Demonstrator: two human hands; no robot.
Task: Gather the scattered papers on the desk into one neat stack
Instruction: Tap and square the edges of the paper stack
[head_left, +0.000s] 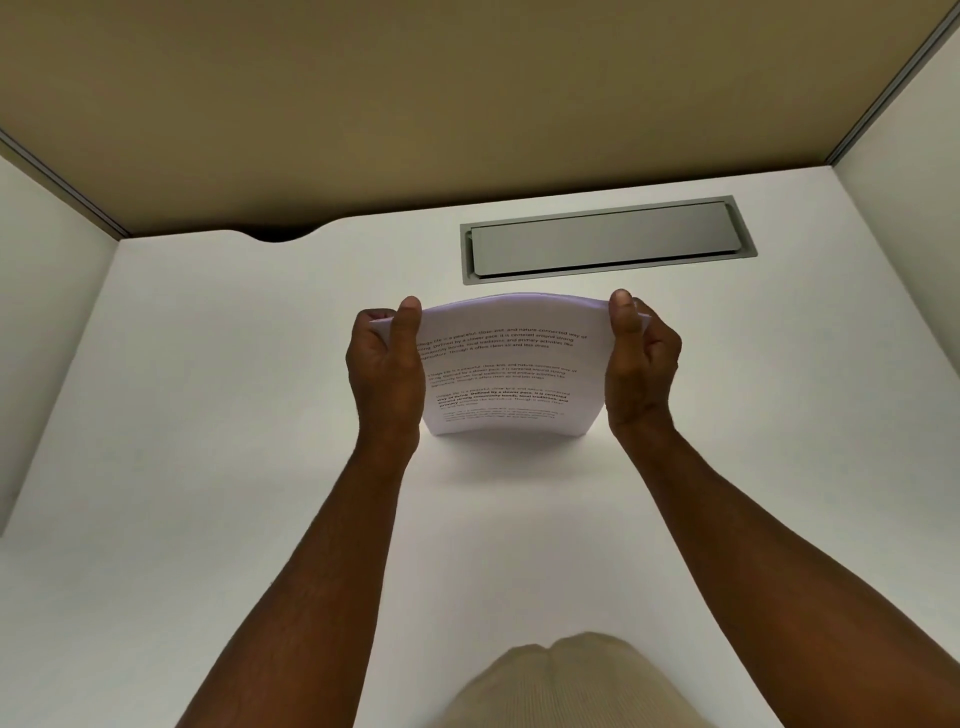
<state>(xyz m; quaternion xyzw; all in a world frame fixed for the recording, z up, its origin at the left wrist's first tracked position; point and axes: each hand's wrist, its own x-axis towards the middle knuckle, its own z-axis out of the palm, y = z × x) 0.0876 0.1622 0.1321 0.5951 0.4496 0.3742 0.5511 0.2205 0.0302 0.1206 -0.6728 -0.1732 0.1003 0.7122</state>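
Note:
A stack of white papers (506, 364) with printed text stands upright on its lower edge on the white desk (208, 467), near the middle. The sheets bow slightly toward me. My left hand (384, 364) grips the stack's left side, thumb on the front near the top corner. My right hand (641, 364) grips the right side the same way, thumb up by the top right corner. The fingers of both hands are behind the paper, hidden.
A grey metal cable flap (605, 240) is set into the desk just behind the papers. White partition panels close in the left (47, 312) and right (904, 260) sides, and a tan panel (467, 104) stands at the back. A dark cutout (280, 234) notches the rear desk edge.

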